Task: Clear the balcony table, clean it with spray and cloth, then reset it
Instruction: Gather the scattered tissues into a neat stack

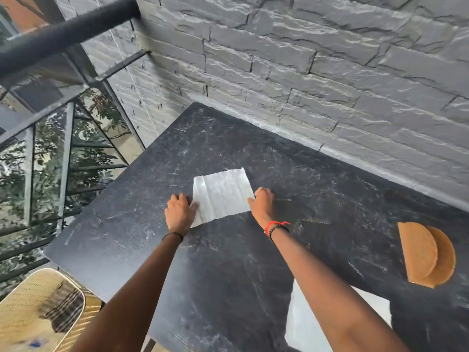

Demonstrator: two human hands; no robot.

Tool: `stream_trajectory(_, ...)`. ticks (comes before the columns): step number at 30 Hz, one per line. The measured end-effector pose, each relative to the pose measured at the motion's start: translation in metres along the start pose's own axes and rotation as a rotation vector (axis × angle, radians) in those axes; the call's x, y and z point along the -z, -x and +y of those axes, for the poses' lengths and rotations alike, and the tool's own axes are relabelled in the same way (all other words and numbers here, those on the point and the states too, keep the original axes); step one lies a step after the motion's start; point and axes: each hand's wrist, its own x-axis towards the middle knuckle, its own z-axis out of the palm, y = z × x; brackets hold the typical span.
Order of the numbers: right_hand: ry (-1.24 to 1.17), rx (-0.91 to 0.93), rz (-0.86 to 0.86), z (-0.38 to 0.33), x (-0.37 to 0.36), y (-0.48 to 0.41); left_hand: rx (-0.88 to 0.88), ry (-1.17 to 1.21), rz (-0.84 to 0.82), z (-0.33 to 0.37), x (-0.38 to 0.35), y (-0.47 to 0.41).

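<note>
A white square mat (222, 195) lies flat on the dark, scuffed table (127, 224). My left hand (180, 212) rests at the mat's left edge with its thumb on the near corner. At the mat's right edge my right hand (262, 204) presses down with its thumb on the corner. A second white mat (304, 323) lies at the table's near edge, partly hidden under my right forearm. Two round tan coasters (426, 254), overlapping, sit at the right.
A grey stone wall (304, 72) runs along the table's far side. A black metal railing (63, 36) with glass panels borders the left. A woven chair (43, 311) with a checked cloth on it stands at the lower left.
</note>
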Motion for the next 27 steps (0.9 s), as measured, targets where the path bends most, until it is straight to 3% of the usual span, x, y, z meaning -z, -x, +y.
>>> stream_trajectory(7, -0.015, 0.013, -0.001, -0.009, -0.007, -0.007, 0.039, 0.306, -0.088, 0.002, 0.007, -0.011)
stream_trajectory(12, -0.431, -0.077, 0.078, -0.003, 0.01, 0.004, 0.091, 0.693, -0.171, 0.018, 0.013, -0.005)
stream_trajectory(20, -1.07, -0.348, 0.139, 0.061, 0.07, 0.051, 0.063, 1.094, -0.604, 0.07, 0.01, 0.047)
stream_trajectory(22, -1.1, -0.343, 0.117, 0.077, 0.084, 0.065, 0.061, 1.194, -0.702, 0.081, 0.006, 0.058)
stream_trajectory(27, -1.101, -0.219, 0.055, 0.135, 0.123, 0.105, -0.001, 1.149, -0.894, 0.114, -0.014, 0.105)
